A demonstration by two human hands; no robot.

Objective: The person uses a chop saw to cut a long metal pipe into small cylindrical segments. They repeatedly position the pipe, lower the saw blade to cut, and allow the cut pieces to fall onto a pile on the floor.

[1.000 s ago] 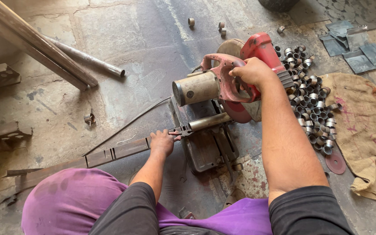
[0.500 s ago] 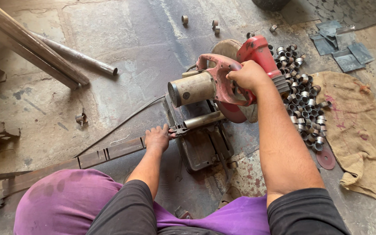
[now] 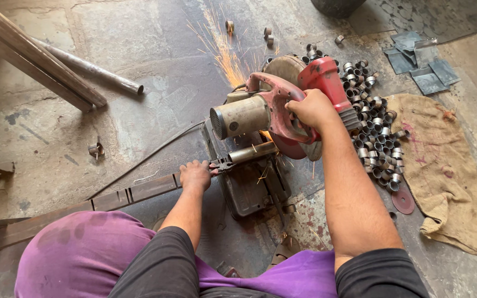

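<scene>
One chop saw [image 3: 271, 118] is seen on the floor, red handle and guard, grey motor drum. The right hand [image 3: 311, 108] is wrapped tight around the saw handle. The left hand [image 3: 195, 175] is closed on a pair of pliers [image 3: 220, 165], whose tips grip one short metal tube [image 3: 252, 152] lying under the blade on the saw base [image 3: 252, 185].

Counts: one heap of cut rings [image 3: 375, 138] to the right of the saw, dozens, too many to count exactly; about five loose rings beyond the saw; two long pipes [image 3: 56, 72] at upper left; one burlap sack [image 3: 443, 171] on the right; one spare cutting disc [image 3: 403, 200] at its edge; a few flat metal plates [image 3: 420, 63] at upper right; one flat bar [image 3: 111, 197] beside the left hand.

Versus half a second ago: the saw head has been lowered onto the tube, and sparks [image 3: 224, 47] are now thrown away from the person. Both grips are unchanged.
</scene>
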